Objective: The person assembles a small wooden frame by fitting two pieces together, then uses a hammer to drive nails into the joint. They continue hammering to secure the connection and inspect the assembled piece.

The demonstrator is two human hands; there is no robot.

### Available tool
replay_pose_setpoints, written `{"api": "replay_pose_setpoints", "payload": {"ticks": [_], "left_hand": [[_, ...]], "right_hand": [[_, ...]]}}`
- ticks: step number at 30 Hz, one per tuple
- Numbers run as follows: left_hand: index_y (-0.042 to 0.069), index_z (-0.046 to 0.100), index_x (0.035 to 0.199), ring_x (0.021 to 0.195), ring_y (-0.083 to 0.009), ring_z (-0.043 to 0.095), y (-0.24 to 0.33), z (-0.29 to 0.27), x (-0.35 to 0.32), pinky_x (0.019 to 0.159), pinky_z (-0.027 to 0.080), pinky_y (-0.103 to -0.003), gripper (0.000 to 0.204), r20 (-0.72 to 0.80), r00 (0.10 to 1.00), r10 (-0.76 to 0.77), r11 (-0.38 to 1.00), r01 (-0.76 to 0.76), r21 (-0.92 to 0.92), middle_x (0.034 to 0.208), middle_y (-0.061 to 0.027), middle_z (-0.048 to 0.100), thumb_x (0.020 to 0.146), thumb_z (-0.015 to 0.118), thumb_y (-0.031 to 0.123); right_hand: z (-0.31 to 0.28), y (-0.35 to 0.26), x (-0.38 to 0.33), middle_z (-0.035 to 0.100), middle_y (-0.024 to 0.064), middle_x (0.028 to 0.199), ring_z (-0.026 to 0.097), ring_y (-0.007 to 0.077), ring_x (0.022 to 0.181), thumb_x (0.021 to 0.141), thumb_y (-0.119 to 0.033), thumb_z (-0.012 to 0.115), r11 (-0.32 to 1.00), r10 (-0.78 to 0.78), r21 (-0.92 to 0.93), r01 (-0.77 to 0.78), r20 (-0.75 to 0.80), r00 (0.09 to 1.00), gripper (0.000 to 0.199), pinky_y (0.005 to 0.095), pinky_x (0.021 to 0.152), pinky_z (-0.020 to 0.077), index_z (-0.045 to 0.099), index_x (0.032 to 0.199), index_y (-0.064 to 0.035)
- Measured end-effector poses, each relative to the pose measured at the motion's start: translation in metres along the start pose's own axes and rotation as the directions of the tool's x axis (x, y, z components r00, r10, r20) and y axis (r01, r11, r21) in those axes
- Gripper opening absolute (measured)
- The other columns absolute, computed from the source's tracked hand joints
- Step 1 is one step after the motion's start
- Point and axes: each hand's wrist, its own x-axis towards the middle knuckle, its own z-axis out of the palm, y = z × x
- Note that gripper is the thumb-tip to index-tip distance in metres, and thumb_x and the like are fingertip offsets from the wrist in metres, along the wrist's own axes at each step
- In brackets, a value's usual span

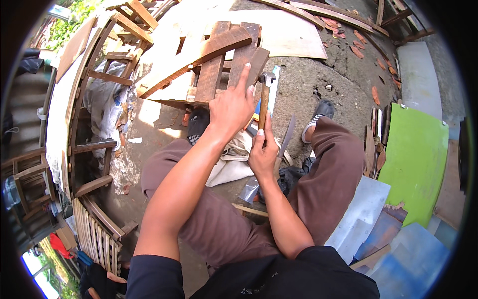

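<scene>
My right hand [263,152] is closed round the wooden handle of a hammer [265,107], its metal head up beside a short dark wooden block [258,64]. My left hand [231,108] grips the lower end of that block, index finger stretched along it and thumb at its near side; the other fingers are mostly hidden. Past the left hand stands a low pallet-like bench of wooden slats [211,79], with a long brown plank [214,49] lying slantwise across it. Just right of the hammer are a handsaw's pale blade [274,89] and a long knife-like blade [287,133].
Pale cloth [231,162] and a black plastic bag [291,182] lie between my legs. Wooden frames [92,124] stand at the left. Green [416,154] and blue-grey sheets [361,214] lie at the right. A pale board [294,32] and loose timber [338,15] are farther off.
</scene>
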Motion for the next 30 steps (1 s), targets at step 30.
{"api": "replay_pose_setpoints", "payload": {"ticks": [30], "left_hand": [[0.027, 0.024, 0.169, 0.086, -0.0525, 0.072, 0.001, -0.003, 0.000, 0.079, 0.056, -0.065, 0.068, 0.004, 1.000, -0.006, 0.999, 0.006, -0.031, 0.090, -0.0303, 0.074, 0.107, 0.049, 0.034]], "right_hand": [[0.001, 0.010, 0.006, 0.069, 0.0115, 0.097, 0.058, 0.0158, 0.077, 0.108, -0.006, 0.045, 0.997, 0.063, 0.040, -0.064, 0.029, 0.998, 0.057, 0.0315, 0.074, 0.0509, 0.037, 0.165, -0.0050]]}}
